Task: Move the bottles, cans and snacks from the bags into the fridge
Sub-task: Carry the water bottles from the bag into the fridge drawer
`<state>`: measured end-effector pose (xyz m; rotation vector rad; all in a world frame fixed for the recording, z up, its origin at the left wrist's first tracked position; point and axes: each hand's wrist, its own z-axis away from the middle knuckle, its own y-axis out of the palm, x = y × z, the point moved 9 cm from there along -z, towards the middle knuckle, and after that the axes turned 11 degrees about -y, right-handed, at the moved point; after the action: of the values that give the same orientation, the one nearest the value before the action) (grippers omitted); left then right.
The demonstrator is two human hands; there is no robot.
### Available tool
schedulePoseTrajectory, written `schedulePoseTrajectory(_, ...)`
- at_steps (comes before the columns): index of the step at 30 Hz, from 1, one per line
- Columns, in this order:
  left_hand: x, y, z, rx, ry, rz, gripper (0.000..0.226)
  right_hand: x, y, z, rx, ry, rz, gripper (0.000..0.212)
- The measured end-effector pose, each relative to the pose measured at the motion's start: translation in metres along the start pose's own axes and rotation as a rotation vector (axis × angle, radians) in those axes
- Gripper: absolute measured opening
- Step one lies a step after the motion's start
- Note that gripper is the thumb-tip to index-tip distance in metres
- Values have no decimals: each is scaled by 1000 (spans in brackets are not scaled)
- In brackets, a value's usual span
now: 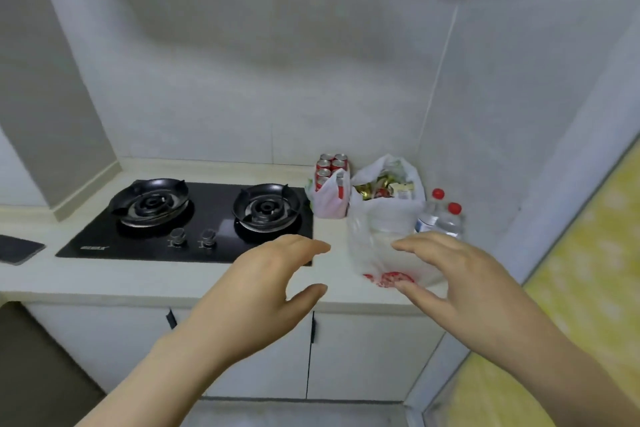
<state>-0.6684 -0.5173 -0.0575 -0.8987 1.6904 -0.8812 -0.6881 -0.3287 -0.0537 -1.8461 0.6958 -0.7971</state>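
Note:
A large white plastic bag (381, 229) stands on the counter's right end, its mouth showing gold and red snack packets (379, 188). Behind it to the left, a smaller white bag (329, 201) holds several red cans (330, 165). Two clear bottles with red caps (445, 218) stand right of the large bag. My left hand (273, 284) hovers open just left of the large bag, fingers spread, holding nothing. My right hand (460, 277) is open in front of the bag's right side, with its fingers against or just before the plastic. No fridge is in view.
A black two-burner gas hob (194, 218) with two knobs fills the counter's left half. A dark mat (17, 248) lies at the far left. White cabinet doors (346, 357) sit below the counter. A yellow patterned surface (571, 305) runs along the right.

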Motion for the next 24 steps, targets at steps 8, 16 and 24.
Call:
schedulePoseTrajectory(8, -36, 67, -97, 62, 18, 58, 45, -117, -6, -10, -39, 135, -55, 40)
schedulePoseTrajectory(16, -40, 131, -160, 119, -55, 65, 44, -206, 5, -21, -102, 263, -158, 37)
schedulePoseTrajectory(24, -39, 171, -223, 194, -26, 79, 44, -277, 29, -38, -120, 385, -212, 37)
